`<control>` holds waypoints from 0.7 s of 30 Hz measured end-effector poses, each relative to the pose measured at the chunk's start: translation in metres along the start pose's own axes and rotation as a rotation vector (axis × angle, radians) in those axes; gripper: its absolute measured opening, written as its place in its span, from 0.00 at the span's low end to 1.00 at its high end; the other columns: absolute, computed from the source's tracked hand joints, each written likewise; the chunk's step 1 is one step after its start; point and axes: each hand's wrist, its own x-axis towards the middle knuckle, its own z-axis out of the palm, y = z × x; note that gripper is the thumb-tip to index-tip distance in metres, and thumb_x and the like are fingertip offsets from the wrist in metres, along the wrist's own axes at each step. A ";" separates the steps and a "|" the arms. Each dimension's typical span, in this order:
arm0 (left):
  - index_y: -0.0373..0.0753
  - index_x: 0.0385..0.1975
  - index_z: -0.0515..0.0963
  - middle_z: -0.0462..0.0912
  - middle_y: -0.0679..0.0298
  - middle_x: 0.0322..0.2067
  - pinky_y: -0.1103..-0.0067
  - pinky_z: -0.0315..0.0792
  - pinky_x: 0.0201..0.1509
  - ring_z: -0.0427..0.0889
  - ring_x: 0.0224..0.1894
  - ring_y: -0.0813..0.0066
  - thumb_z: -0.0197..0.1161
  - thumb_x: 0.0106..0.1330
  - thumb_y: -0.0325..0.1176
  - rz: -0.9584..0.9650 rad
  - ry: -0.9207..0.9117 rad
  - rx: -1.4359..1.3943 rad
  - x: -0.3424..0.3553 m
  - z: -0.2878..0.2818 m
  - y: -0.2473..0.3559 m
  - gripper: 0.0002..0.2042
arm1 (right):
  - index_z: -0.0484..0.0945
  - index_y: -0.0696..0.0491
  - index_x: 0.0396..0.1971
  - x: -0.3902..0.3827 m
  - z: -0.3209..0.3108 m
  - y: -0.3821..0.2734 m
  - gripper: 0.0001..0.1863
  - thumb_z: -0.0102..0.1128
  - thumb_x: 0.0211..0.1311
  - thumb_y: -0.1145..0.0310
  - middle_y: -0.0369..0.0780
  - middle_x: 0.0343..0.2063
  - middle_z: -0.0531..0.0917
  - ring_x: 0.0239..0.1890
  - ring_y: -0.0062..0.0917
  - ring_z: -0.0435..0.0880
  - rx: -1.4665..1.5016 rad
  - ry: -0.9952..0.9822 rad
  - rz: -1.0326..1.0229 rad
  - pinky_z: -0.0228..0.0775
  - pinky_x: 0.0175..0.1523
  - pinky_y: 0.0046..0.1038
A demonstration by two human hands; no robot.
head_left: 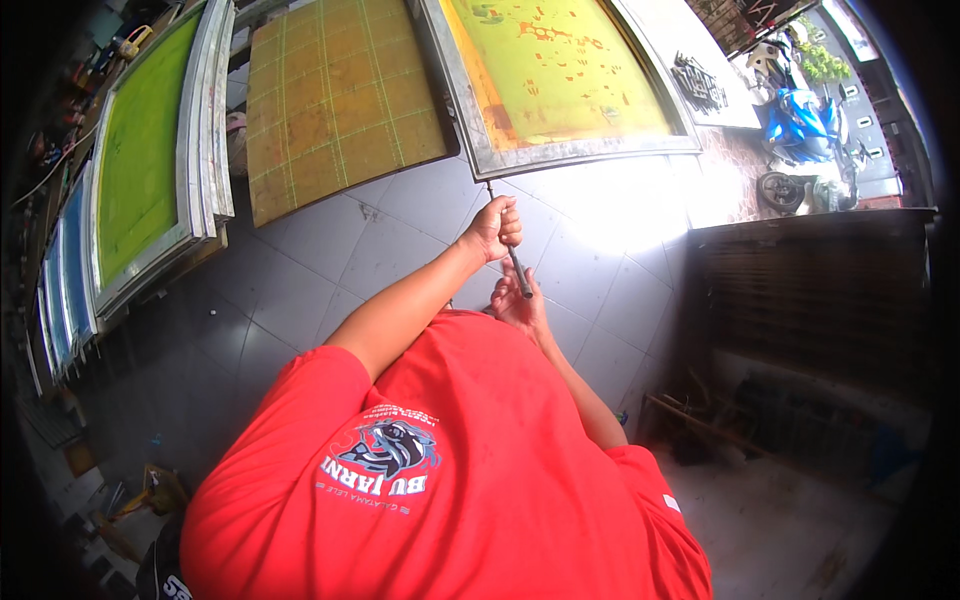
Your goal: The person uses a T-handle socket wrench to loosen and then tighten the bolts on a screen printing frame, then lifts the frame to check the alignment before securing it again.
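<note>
Wrapped in a fist round a thin dark metal rod (pixel 518 264) is my left hand (pixel 492 228). The rod's far tip reaches the near edge of a metal-framed printing screen (pixel 590 158) with yellow-green mesh. Whether the tip touches the frame or passes under it, I cannot tell. Toward me, the rod widens into a thicker end. My right hand (pixel 522 305) is beside and below that end, palm turned up, fingers loosely apart and not closed round it. Orange stains mark the mesh.
A brown board (pixel 345 110) with a light grid lies left of the screen. More green-meshed frames (pixel 150 130) lean stacked at far left. Grey tiled floor (pixel 400 225) shows below. At right stand a dark slatted panel (pixel 820 290) and a blue motorcycle (pixel 800 125) outside.
</note>
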 end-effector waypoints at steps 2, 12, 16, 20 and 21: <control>0.49 0.12 0.57 0.51 0.76 0.09 0.84 0.47 0.13 0.48 0.10 0.85 0.54 0.60 0.37 0.016 -0.008 -0.043 0.001 -0.001 0.000 0.17 | 0.71 0.50 0.37 0.001 0.005 -0.002 0.11 0.54 0.62 0.59 0.30 0.31 0.77 0.27 0.13 0.74 -0.033 0.165 -0.141 0.67 0.31 0.16; 0.41 0.27 0.65 0.77 0.60 0.28 0.71 0.76 0.36 0.80 0.36 0.65 0.53 0.65 0.45 -0.190 0.264 0.287 -0.038 0.022 0.004 0.14 | 0.71 0.51 0.35 -0.020 0.056 0.000 0.06 0.57 0.59 0.72 0.32 0.31 0.76 0.33 0.15 0.75 -0.883 0.164 -0.722 0.67 0.34 0.18; 0.41 0.26 0.64 0.69 0.67 0.18 0.75 0.71 0.29 0.69 0.20 0.76 0.48 0.68 0.43 -0.193 0.367 0.337 -0.033 0.029 0.004 0.13 | 0.76 0.51 0.29 -0.026 0.057 0.009 0.10 0.58 0.44 0.81 0.39 0.33 0.75 0.35 0.30 0.76 -2.025 -0.106 -1.237 0.69 0.37 0.28; 0.43 0.24 0.63 0.54 0.75 0.12 0.78 0.65 0.26 0.51 0.12 0.83 0.47 0.68 0.42 -0.114 0.296 0.287 -0.026 0.015 -0.004 0.13 | 0.78 0.49 0.33 -0.030 0.059 0.008 0.17 0.57 0.38 0.80 0.39 0.36 0.74 0.40 0.33 0.75 -2.187 -0.335 -1.164 0.69 0.43 0.33; 0.43 0.25 0.63 0.53 0.75 0.12 0.78 0.65 0.26 0.50 0.12 0.83 0.47 0.68 0.42 -0.106 0.239 0.270 -0.022 0.012 -0.006 0.12 | 0.78 0.49 0.34 -0.035 0.057 0.003 0.18 0.58 0.38 0.80 0.39 0.37 0.73 0.41 0.34 0.74 -2.125 -0.353 -1.142 0.68 0.44 0.34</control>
